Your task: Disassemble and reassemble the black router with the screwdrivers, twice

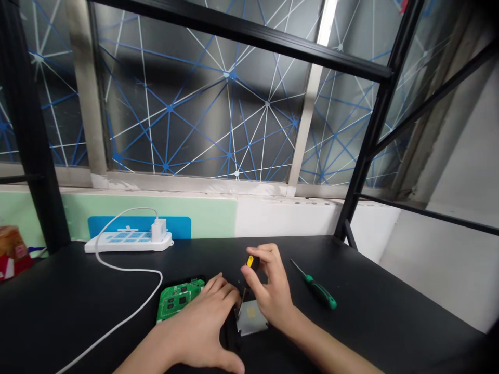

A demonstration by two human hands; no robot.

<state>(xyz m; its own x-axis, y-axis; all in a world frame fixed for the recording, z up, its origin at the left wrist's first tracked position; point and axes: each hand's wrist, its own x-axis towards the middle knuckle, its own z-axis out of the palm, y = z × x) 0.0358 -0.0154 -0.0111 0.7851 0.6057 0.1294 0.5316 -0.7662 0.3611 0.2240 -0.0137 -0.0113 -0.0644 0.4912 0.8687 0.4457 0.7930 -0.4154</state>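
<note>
My right hand pinches the yellow-and-black handle of a screwdriver between thumb and fingers. Its thin shaft points down to the left edge of a silvery metal plate with a yellowish patch. Beside it, my left hand spans a dark casing, fingers over the far part and thumb at the near side, holding it down. Much of that casing is hidden by the hand. Left of these fingers a green circuit board shows, partly covered by my left hand. Whether board and casing are joined I cannot tell.
A second screwdriver, green-handled, lies to the right on the black table. At the back stands a white power strip with a plugged-in charger. Its white cable crosses the left side. Black frame posts rise behind.
</note>
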